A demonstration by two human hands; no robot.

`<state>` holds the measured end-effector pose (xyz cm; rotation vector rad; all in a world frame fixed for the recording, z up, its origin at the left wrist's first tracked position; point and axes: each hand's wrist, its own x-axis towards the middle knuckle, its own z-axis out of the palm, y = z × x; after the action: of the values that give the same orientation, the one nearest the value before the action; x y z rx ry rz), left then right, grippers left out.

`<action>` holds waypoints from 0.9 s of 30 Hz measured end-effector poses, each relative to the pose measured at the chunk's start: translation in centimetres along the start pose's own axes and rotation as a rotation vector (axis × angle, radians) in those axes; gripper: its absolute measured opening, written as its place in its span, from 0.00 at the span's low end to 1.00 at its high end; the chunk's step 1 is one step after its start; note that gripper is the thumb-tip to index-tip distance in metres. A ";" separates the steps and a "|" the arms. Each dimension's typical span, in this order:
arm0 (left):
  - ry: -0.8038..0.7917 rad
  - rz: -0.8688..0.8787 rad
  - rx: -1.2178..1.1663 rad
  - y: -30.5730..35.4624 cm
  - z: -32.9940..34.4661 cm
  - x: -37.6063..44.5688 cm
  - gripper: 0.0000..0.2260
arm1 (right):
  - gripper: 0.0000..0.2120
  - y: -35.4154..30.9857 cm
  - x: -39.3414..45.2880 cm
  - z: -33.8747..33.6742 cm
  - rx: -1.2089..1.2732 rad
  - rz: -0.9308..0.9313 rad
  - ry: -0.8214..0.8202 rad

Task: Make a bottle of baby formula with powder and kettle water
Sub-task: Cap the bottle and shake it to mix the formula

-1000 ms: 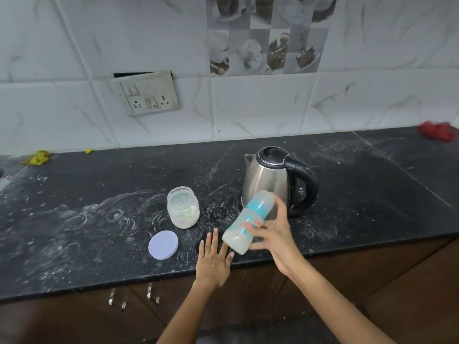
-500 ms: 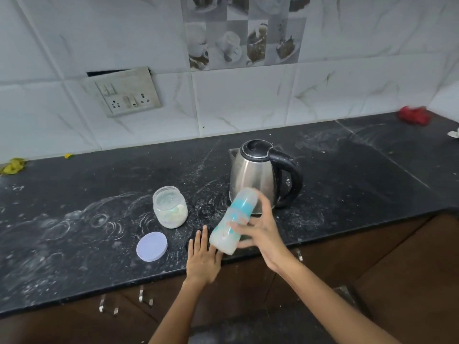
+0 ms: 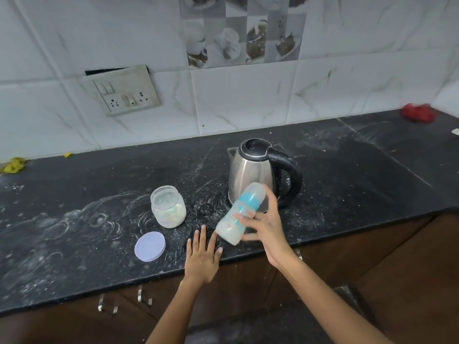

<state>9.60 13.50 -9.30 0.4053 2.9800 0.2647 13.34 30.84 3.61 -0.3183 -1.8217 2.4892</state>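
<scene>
While left hand (image 3: 202, 256) lies spread flat, right hand (image 3: 267, 228) grips bottle (image 3: 239, 214), cap tilted up-right.

Only two hands and forearms of the person are in view, both on the near side of the kettle (image 3: 250, 175). The left hand (image 3: 202, 256), in front of the kettle and to its left, is bare from fingertips to wrist, with short, plain-looking nails. Its forearm is slim and uncovered down to the bottom edge of the view. The right hand (image 3: 264, 228), just in front of the kettle, is bare too, and its forearm is uncovered along its whole visible length. Its fingertips are blurred, so their nails cannot be made out.
</scene>
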 end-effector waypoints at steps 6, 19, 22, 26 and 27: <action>-0.008 -0.016 -0.019 0.1 0.3 0.1 0.24 | 0.45 0.2 0.2 0.6 -0.095 0.009 -0.073; 0.022 -0.002 -0.023 0.0 0.5 0.1 0.22 | 0.46 0.5 0.0 0.3 -0.149 0.014 -0.104; -0.002 -0.021 -0.046 -0.2 0.5 0.3 0.27 | 0.44 0.4 0.4 0.0 0.006 -0.032 0.034; 0.027 0.018 0.002 -0.4 0.4 0.1 0.41 | 0.45 0.3 0.3 0.1 -0.131 0.005 -0.061; 0.023 0.009 0.018 -0.5 0.2 0.1 0.40 | 0.45 0.4 0.3 0.1 -0.105 -0.005 -0.046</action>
<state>9.41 13.13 -9.58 0.4203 3.0062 0.2449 13.07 30.63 3.23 -0.2624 -1.9730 2.4221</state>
